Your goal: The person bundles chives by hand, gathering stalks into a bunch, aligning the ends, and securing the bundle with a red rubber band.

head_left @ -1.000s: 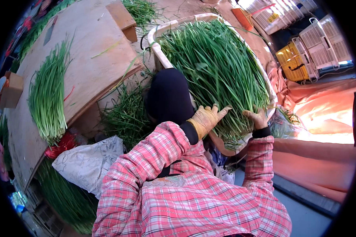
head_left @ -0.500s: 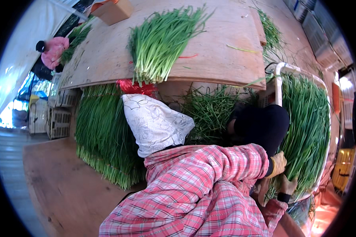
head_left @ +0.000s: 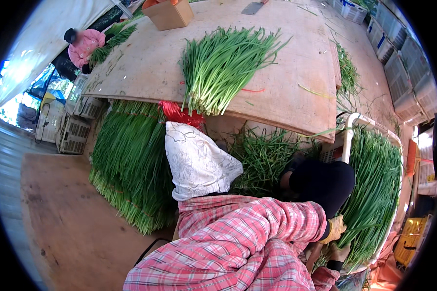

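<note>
At the lower right, a white plastic crate (head_left: 349, 140) is packed with long garlic chives (head_left: 374, 179). My left hand (head_left: 335, 229), in a yellowish glove, is at the crate's near left corner, its fingers curled on the chives. Just below it, my right hand (head_left: 339, 252), with a dark cuff at the wrist, closes on the stem ends; its fingertips are partly hidden among the leaves. Pink plaid sleeves cover both arms. On the wooden table ahead lies a loose pile of chives (head_left: 223, 72), pale stems toward me.
The wooden table (head_left: 145, 63) also bears a cardboard box (head_left: 167, 14) and a cleaver-like blade (head_left: 252, 8). Stacked chive bundles (head_left: 131, 160) stand at left, beside a patterned white cloth (head_left: 196, 165) over my knee. Loose trimmings (head_left: 257, 160) lie below the table. A person in pink (head_left: 85, 46) sits far left.
The view has shifted, so the table and crate appear lower. Both my hands have drawn slightly toward me and left along the chives at the crate's near end.
</note>
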`<state>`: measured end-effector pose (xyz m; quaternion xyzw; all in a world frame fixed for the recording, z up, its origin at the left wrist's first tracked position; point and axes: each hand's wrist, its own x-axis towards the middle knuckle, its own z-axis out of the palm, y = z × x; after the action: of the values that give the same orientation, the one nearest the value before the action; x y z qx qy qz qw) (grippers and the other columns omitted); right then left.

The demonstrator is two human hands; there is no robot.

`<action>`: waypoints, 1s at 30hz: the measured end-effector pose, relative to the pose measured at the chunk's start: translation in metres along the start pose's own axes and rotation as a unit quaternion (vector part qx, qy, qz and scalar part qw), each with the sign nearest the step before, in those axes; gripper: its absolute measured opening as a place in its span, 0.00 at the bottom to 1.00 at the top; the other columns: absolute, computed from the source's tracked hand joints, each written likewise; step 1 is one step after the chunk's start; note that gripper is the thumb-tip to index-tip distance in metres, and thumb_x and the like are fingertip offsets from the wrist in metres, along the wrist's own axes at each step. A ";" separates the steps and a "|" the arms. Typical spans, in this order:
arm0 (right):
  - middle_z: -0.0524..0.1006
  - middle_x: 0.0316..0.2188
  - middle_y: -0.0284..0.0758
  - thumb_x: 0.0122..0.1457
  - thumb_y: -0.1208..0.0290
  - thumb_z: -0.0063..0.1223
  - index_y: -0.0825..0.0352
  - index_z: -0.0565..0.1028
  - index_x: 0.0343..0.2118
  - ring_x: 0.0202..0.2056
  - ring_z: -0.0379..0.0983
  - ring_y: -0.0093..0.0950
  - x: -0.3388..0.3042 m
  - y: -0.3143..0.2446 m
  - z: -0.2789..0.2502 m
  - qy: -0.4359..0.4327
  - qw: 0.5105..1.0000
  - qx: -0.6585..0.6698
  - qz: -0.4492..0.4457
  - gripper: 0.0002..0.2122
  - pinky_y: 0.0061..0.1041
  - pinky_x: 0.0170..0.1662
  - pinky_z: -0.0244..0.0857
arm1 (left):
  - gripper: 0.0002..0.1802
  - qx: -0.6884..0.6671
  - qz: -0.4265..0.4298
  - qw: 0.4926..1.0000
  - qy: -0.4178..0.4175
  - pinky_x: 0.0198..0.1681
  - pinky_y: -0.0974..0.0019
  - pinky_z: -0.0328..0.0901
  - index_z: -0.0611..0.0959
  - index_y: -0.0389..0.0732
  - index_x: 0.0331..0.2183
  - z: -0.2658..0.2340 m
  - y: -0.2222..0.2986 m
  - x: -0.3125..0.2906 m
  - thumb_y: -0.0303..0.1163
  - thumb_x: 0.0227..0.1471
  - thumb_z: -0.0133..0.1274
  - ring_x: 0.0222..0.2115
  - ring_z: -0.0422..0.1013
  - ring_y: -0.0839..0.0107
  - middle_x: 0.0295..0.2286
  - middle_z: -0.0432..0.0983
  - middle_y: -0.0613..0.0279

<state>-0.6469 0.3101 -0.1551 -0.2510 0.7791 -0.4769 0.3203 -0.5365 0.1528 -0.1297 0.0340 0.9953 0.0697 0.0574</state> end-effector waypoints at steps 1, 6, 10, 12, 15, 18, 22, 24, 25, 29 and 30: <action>0.74 0.39 0.38 0.40 0.85 0.62 0.72 0.66 0.48 0.36 0.73 0.28 0.002 0.000 -0.005 0.007 1.000 -0.028 -0.005 0.28 0.27 0.40 0.68 | 0.20 0.014 -0.008 1.000 -0.013 0.36 0.61 0.54 0.82 0.49 0.37 0.000 0.000 -0.001 0.43 0.39 0.54 0.39 0.69 0.65 0.49 0.65 0.57; 0.75 0.38 0.37 0.37 0.78 0.66 0.71 0.67 0.48 0.35 0.73 0.29 -0.004 -0.025 -0.046 0.032 0.996 -0.081 -0.019 0.30 0.27 0.41 0.68 | 0.16 -0.068 0.020 0.997 0.023 0.39 0.52 0.57 0.83 0.48 0.31 0.011 0.000 0.005 0.42 0.36 0.53 0.39 0.68 0.63 0.38 0.71 0.60; 0.73 0.30 0.33 0.41 0.76 0.60 0.71 0.66 0.48 0.29 0.69 0.23 -0.026 -0.081 -0.066 0.128 0.991 -0.038 0.003 0.27 0.21 0.32 0.64 | 0.12 -0.024 0.089 0.989 0.116 0.16 0.55 0.60 0.77 0.43 0.10 0.009 -0.008 0.001 0.41 0.29 0.52 0.14 0.67 0.64 0.12 0.69 0.59; 0.72 0.27 0.32 0.43 0.75 0.57 0.71 0.66 0.48 0.26 0.68 0.20 -0.025 -0.120 -0.067 0.144 0.990 -0.008 0.004 0.25 0.19 0.27 0.62 | 0.12 -0.126 0.100 0.986 -0.042 0.23 0.59 0.64 0.81 0.45 0.19 -0.017 -0.029 -0.010 0.43 0.31 0.54 0.26 0.72 0.64 0.25 0.74 0.58; 0.74 0.28 0.33 0.43 0.77 0.57 0.72 0.68 0.46 0.27 0.69 0.21 -0.015 -0.138 -0.074 0.117 0.992 0.035 0.022 0.23 0.19 0.29 0.64 | 0.18 -0.035 0.032 0.998 0.032 0.31 0.59 0.62 0.79 0.48 0.37 -0.011 -0.027 -0.008 0.41 0.39 0.51 0.32 0.71 0.62 0.34 0.71 0.58; 0.76 0.35 0.39 0.44 0.80 0.59 0.73 0.67 0.47 0.32 0.73 0.26 -0.013 -0.082 -0.069 0.080 0.990 -0.066 0.094 0.23 0.22 0.37 0.67 | 0.20 -0.026 0.038 0.997 0.053 0.31 0.59 0.61 0.77 0.47 0.41 -0.010 -0.014 -0.008 0.39 0.43 0.47 0.32 0.71 0.60 0.36 0.70 0.56; 0.77 0.36 0.41 0.42 0.76 0.62 0.72 0.66 0.46 0.35 0.74 0.29 -0.017 -0.041 -0.025 0.122 0.986 -0.074 0.085 0.26 0.25 0.42 0.67 | 0.22 -0.035 0.073 0.992 0.101 0.32 0.59 0.61 0.76 0.46 0.42 -0.002 -0.013 -0.008 0.39 0.41 0.49 0.31 0.71 0.60 0.35 0.71 0.55; 0.77 0.37 0.43 0.40 0.73 0.64 0.70 0.66 0.47 0.38 0.75 0.34 -0.011 -0.024 -0.015 0.137 0.975 -0.161 0.070 0.29 0.28 0.44 0.66 | 0.15 -0.017 0.057 0.991 0.121 0.31 0.61 0.60 0.77 0.46 0.35 -0.006 -0.010 -0.011 0.37 0.40 0.49 0.30 0.70 0.63 0.30 0.70 0.59; 0.77 0.37 0.43 0.39 0.72 0.64 0.70 0.66 0.47 0.39 0.75 0.35 -0.008 -0.017 -0.011 0.147 0.967 -0.193 0.078 0.29 0.28 0.44 0.66 | 0.13 -0.001 0.047 0.990 0.135 0.31 0.61 0.59 0.77 0.46 0.33 -0.008 -0.009 -0.012 0.36 0.40 0.49 0.30 0.69 0.64 0.29 0.70 0.60; 0.78 0.34 0.42 0.38 0.69 0.63 0.68 0.71 0.42 0.37 0.75 0.35 -0.006 -0.009 -0.011 0.126 0.971 -0.186 0.081 0.24 0.28 0.43 0.66 | 0.10 0.068 0.060 0.947 0.309 0.31 0.64 0.58 0.75 0.43 0.29 -0.013 -0.005 -0.014 0.31 0.37 0.50 0.30 0.65 0.65 0.28 0.68 0.61; 0.78 0.34 0.41 0.38 0.69 0.63 0.68 0.72 0.41 0.37 0.76 0.35 -0.006 -0.016 -0.011 0.118 0.969 -0.192 0.098 0.23 0.28 0.43 0.67 | 0.11 0.068 0.081 0.931 0.351 0.33 0.64 0.59 0.75 0.42 0.30 -0.017 -0.007 -0.015 0.30 0.37 0.50 0.31 0.66 0.64 0.29 0.68 0.59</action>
<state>-0.6499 0.3144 -0.1353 -0.1725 0.9089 -0.3114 0.2171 -0.5242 0.1424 -0.1127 0.0920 0.9483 0.0139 -0.3035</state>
